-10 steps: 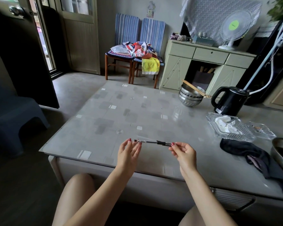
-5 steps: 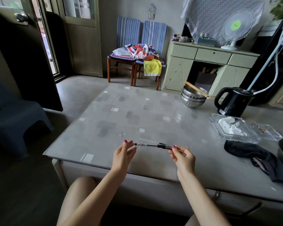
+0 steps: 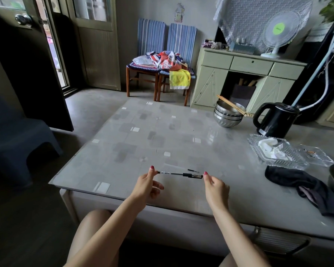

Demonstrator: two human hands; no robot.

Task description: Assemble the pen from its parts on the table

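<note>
Now the left hand (image 3: 146, 185) pinches the pen (image 3: 179, 174) end again.

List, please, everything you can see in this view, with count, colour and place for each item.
pen: one, clear and black, held level above the table's near edge
small pen part: one, dark, on the table just behind the pen
table: one, grey patterned top, centre
steel bowls: a stack, silver, far right of the table
chopsticks: a few, wooden, across the bowls
kettle: one, black, right of the bowls
clear trays: two, glassy, right side
dark cloth: one, black, near right
chairs: two, blue striped, by the far wall
fan: one, white, on the cabinet
cabinet: one, pale green, back right
stool: one, dark blue, left
left hand: at the pen's left end
right hand: at the pen's right end
</note>
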